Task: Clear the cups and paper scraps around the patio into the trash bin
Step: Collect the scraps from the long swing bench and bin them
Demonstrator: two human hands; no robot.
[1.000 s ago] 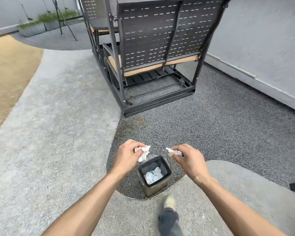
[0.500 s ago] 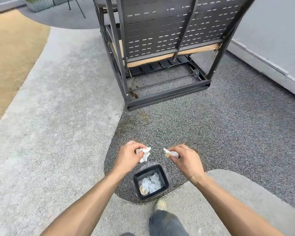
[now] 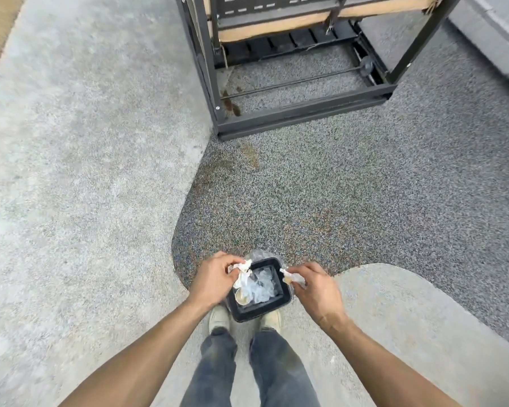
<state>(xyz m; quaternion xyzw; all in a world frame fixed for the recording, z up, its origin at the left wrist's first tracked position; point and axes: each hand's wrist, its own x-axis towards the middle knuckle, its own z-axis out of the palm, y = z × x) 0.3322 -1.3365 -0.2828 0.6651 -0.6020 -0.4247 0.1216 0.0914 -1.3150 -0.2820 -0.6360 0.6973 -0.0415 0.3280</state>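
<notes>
Trash bin (image 3: 285, 301): no legible markings. Left hand (image 3: 215, 282) pinches crumpled paper (image 3: 243, 273) over its rim; right hand (image 3: 313, 289) pinches a paper scrap (image 3: 290, 278) just beside it.

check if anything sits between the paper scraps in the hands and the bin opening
Nothing visible does. The left hand holds its paper scrap over the trash bin rim; the right hand holds its scrap at the opposite rim. The opening is uncovered.

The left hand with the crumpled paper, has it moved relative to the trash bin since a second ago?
Yes. The left hand and its crumpled paper now overlap the trash bin opening's left edge; earlier they appeared beyond its rim.
</notes>
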